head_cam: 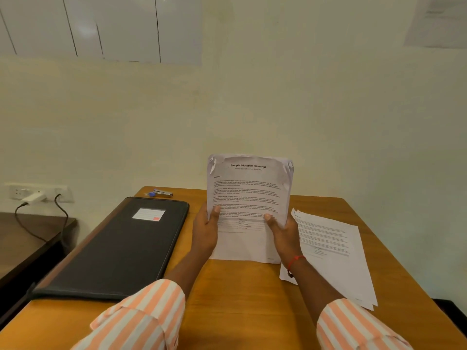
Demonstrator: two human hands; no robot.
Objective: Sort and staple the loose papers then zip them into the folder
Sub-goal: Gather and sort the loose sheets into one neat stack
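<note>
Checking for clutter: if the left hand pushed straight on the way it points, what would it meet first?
Probably nothing on the table: the left hand, gripping the papers, points at the wall; the stapler lies left of that line. Depth is unclear.

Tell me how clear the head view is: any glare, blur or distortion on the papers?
Head view: warm, even light, no glare. On the held sheets the title reads, the body text is too soft. The stapler is small and blurry. Wide-angle distortion bends the table edges; the wall notice is blurred.

Open table [240, 299] strip between folder [118, 248] and paper stack [333, 248] — stapler [161, 193] behind.
</note>
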